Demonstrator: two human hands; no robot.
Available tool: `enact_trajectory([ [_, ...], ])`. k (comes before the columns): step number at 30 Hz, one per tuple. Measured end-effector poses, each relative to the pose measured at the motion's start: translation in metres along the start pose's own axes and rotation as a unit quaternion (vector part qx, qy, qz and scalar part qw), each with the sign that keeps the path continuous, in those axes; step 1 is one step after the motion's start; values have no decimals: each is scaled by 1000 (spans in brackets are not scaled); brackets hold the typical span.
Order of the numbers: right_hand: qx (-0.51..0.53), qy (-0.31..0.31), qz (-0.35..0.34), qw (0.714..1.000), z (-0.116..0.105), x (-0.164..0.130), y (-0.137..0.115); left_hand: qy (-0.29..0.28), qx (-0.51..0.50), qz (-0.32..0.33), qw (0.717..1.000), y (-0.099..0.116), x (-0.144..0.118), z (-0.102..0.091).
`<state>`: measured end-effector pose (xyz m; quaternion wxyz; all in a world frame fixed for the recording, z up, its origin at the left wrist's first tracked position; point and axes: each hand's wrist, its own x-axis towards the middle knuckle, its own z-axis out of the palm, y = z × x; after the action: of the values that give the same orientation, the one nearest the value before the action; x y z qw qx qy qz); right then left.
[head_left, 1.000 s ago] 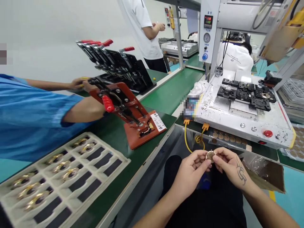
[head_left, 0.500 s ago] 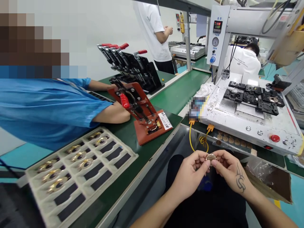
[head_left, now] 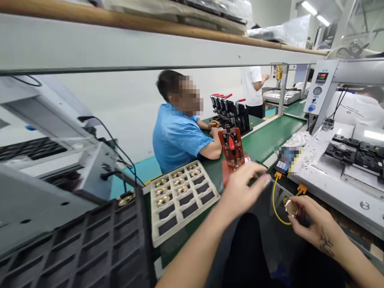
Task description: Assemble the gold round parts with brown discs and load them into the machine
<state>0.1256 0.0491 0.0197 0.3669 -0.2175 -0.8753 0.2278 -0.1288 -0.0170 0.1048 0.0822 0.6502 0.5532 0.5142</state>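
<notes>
My right hand [head_left: 310, 222] pinches a round gold metal disc [head_left: 291, 207] by its edge between thumb and fingers, its flat face turned toward me. My left hand [head_left: 244, 186] holds nothing, and its fingers stretch to the right, slightly blurred. It is in front of the red clamp fixture [head_left: 229, 146] and hides part of its base. Left of that hand, a beige tray [head_left: 183, 214] has gold watch-case-like rings [head_left: 182, 190] in several compartments.
A dark compartment tray [head_left: 96, 244] lies at lower left, with a gold ring [head_left: 126, 200] in its far corner. A co-worker in blue [head_left: 183, 132] sits beyond the beige tray near black clamps [head_left: 232, 112]. At right stands a white press machine [head_left: 336, 184]; a shelf beam [head_left: 150, 44] crosses above.
My hands have parted: the left has let go of the disc and moved left, while the right keeps it. The view has swung left and up, bringing the dark tray into sight.
</notes>
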Motion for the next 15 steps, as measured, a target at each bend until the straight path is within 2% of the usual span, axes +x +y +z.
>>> enact_trajectory([
  [2,6,7,14,1000,1,10,2,83,70,98,989,-19,37,-31],
  [3,13,9,21,1000,2,13,4,74,98,130,984,-30,52,-42],
  [6,47,23,42,998,3,17,6,-53,174,162,970,-52,81,-62],
  [7,57,26,51,997,4,17,7,-81,182,161,967,-55,87,-65],
  [9,70,28,67,995,5,21,9,-74,161,151,972,-52,97,-68],
  [12,89,12,80,993,14,40,10,30,51,98,993,-40,127,-76],
  [15,119,-1,79,990,32,72,11,98,-85,-5,992,-40,169,-95],
])
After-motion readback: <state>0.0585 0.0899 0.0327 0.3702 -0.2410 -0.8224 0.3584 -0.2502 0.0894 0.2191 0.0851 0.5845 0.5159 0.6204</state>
